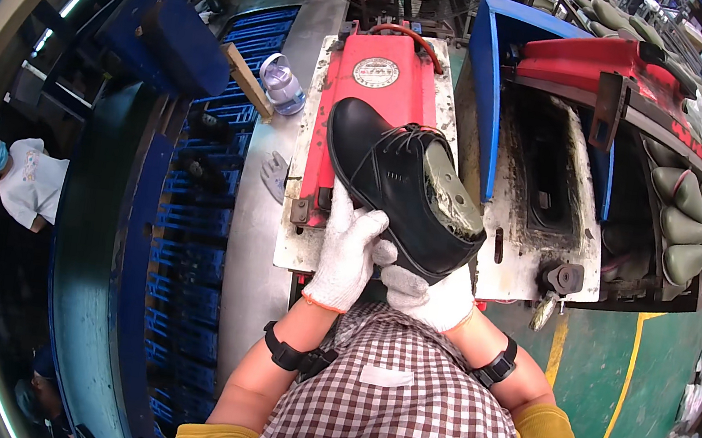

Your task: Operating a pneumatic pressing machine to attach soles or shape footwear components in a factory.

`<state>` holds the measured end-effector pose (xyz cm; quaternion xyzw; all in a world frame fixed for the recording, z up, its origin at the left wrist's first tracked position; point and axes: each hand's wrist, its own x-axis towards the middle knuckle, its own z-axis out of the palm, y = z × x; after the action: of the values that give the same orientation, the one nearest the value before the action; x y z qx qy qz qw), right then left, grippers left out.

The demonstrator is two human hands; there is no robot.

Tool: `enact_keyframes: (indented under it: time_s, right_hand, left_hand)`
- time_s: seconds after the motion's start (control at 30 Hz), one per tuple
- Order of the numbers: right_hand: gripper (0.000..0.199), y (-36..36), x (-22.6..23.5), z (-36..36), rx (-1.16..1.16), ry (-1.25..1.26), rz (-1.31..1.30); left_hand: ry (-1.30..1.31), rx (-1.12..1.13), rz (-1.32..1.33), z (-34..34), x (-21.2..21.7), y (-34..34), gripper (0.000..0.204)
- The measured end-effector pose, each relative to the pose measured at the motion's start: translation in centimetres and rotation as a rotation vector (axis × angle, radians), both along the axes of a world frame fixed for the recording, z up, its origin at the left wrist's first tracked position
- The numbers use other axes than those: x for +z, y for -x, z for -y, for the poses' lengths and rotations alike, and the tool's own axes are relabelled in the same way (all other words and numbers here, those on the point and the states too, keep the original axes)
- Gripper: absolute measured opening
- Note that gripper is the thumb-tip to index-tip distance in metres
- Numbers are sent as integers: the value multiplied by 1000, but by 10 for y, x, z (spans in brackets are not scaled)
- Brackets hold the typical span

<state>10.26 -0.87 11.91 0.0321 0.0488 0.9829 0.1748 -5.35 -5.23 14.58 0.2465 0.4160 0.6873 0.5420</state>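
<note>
A black lace-up leather shoe (385, 173) is held up in front of me, its toe toward the upper left and its heel toward the lower right. A greenish shoe last (449, 194) fills its opening. My left hand (345, 252), in a white knitted glove, grips the shoe from below along its near side. My right hand (431, 296), gloved the same way, is closed at the heel end, its fingers partly hidden under the shoe. Behind the shoe lies the red machine cover (385, 75), partly covered by it.
Left of the red cover, a clear plastic bottle (283, 86) and a loose grey glove (273, 175) rest on a metal ledge (257, 295) beside blue racks. A blue-sided machine (485, 86) with a raised red lid (580, 61) stands at right. More lasts (681, 205) lie beyond it.
</note>
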Motion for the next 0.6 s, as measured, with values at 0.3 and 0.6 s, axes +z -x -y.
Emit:
enact_keyframes:
  time_s: [0.3, 0.6]
  right_hand:
    - [80, 9, -4, 3, 29, 4, -34]
    - [83, 12, -2, 7, 47, 79, -65]
  left_hand:
    - [232, 21, -236, 2, 3, 15, 75]
    - [24, 75, 13, 9, 11, 15, 68]
